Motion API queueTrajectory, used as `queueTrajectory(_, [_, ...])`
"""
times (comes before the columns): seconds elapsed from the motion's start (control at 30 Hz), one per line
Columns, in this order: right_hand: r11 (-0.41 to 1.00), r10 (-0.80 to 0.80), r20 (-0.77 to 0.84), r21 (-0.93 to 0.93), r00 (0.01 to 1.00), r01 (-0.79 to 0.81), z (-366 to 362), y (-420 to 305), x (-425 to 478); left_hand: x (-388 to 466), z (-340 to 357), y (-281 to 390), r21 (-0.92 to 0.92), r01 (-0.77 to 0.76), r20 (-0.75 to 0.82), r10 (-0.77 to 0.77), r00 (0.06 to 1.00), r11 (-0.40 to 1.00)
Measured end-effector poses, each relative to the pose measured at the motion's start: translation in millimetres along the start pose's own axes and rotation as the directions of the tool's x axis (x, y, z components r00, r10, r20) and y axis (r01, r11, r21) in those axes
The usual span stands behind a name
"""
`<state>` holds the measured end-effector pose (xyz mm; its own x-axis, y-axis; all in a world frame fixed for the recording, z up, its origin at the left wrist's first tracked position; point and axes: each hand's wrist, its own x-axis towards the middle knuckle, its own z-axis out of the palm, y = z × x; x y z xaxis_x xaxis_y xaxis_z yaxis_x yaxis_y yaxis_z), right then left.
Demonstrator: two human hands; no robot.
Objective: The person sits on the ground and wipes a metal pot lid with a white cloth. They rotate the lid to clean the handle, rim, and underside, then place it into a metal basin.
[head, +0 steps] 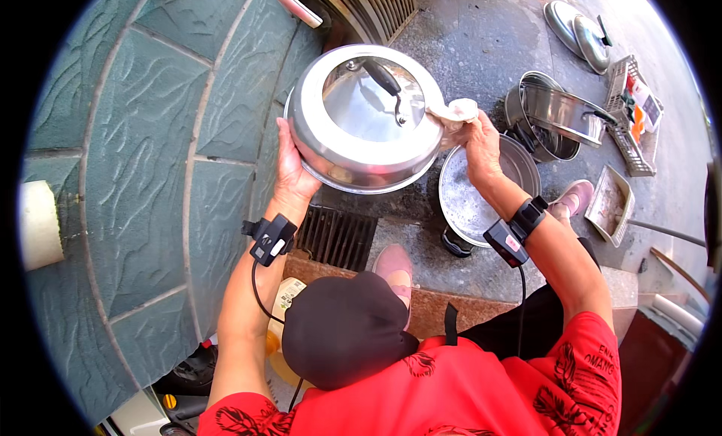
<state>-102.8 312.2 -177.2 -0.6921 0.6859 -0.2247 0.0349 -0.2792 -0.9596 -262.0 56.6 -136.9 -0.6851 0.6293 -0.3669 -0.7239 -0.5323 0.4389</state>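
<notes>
A domed stainless-steel pot lid (361, 171) with a round glass window and a black arched handle (382, 77) is held up in front of me, tilted. My left hand (296, 171) supports its left rim, the thumb pointing up along the side. At the opposite rim, my right hand (482, 145) grips a crumpled whitish cloth (459, 111) that touches the lid's edge. Below my right forearm stands a wide steel pot (459, 202) on the ground, with whitish suds inside and a dark side handle.
To the right are stacked steel pots (541, 120), two more lids (581, 35), a plastic crate (626, 148) of small items and a dustpan (609, 204). A drain grate (335, 238) lies below the lid. A green stone-patterned wall (141, 171) rises on the left.
</notes>
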Motion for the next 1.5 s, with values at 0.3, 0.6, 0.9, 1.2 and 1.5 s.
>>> queueTrajectory(0.3, [0.804,-0.475,0.276,-0.252,0.836,0.539,68,-42,-31,-17,13,-17,0.167,-0.021,-0.047,0.029,0.998,0.986])
queueTrajectory(0.6, [0.916,0.010,0.256,0.386,0.967,-0.112,23,-40,-21,-37,10,-5,0.173,-0.008,-0.044,0.016,0.999,0.985])
queueTrajectory(0.9, [0.997,0.033,0.372,-0.082,0.928,-0.003,-25,-70,-60,-49,12,-7,0.072,-0.053,-0.101,0.060,0.993,0.996])
queueTrajectory(1.2, [0.866,-0.019,0.347,-0.463,0.938,0.189,17,-75,-77,-58,33,-18,0.032,-0.045,-0.004,0.045,0.999,0.998])
queueTrajectory(1.5, [0.729,-0.148,0.702,-0.398,0.697,0.556,1,-86,-36,-69,49,-16,0.124,-0.093,-0.046,0.099,0.994,0.988])
